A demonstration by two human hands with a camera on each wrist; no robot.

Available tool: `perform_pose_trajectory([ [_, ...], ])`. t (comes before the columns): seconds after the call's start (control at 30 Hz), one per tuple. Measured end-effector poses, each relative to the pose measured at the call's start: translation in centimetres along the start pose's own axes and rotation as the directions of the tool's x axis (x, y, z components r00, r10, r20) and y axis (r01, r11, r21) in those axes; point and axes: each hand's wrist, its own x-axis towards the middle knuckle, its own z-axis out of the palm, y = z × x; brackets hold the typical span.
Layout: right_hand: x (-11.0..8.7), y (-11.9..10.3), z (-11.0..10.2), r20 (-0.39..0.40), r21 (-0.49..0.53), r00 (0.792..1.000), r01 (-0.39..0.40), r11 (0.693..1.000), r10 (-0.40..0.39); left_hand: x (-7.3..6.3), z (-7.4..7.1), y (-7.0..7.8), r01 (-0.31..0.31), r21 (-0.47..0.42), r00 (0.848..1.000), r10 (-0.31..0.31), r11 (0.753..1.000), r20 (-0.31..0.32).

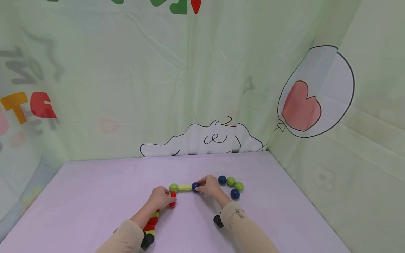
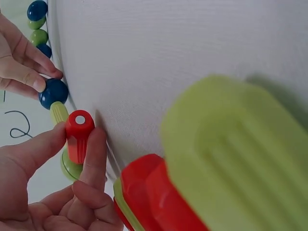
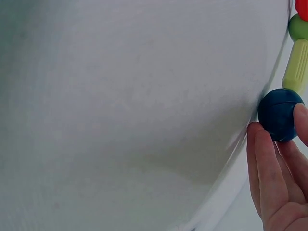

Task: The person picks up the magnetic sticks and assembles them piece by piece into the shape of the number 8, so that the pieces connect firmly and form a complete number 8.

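Observation:
On the table a green ball [image 1: 173, 188] and a blue ball [image 1: 195, 187] are joined by a yellow-green rod [image 1: 185, 188]. My left hand [image 1: 159, 198] pinches a red rod [image 2: 80, 137] between thumb and finger. One end of that rod meets the green ball; the other end, facing the left wrist camera, has a pale round spot. The blue ball [image 3: 280, 114] is held by my right hand [image 1: 210, 186], thumb on one side and fingers on the other.
Several loose balls, blue [image 1: 222, 180] and green [image 1: 239, 186], lie right of my right hand. Red [image 1: 151, 223] and yellow-green rods [image 2: 236, 154] lie in a row beside my left forearm. A printed curtain [image 1: 158, 88] hangs behind the table.

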Motion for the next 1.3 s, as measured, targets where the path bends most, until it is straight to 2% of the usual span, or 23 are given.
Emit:
perform_pose_trajectory([
  [0.17,-0.02,-0.09,0.0,-0.007,0.006,1.0,-0.015,1.0,0.015,0.17,0.12,0.0,0.003,0.007,1.0,-0.003,1.0,0.002],
  [0.43,-0.14,0.06,0.04,-0.01,0.006,1.0,0.0,1.0,0.0,0.34,0.07,-0.24,-0.046,0.022,0.999,0.046,0.999,0.004],
  [0.73,-0.2,0.26,0.17,-0.015,0.045,1.0,-0.002,0.999,0.002,0.4,-0.02,-0.18,-0.041,0.021,0.999,0.041,0.999,0.014],
  [1.13,-0.19,0.35,0.3,-0.009,0.056,1.0,-0.008,0.998,0.008,0.27,-0.15,0.08,-0.087,0.045,0.996,0.087,0.995,0.012],
  [1.3,-0.29,0.34,0.3,0.001,0.059,1.0,-0.012,0.998,0.012,0.39,-0.05,-0.07,-0.081,0.018,0.997,0.081,0.997,0.02],
])
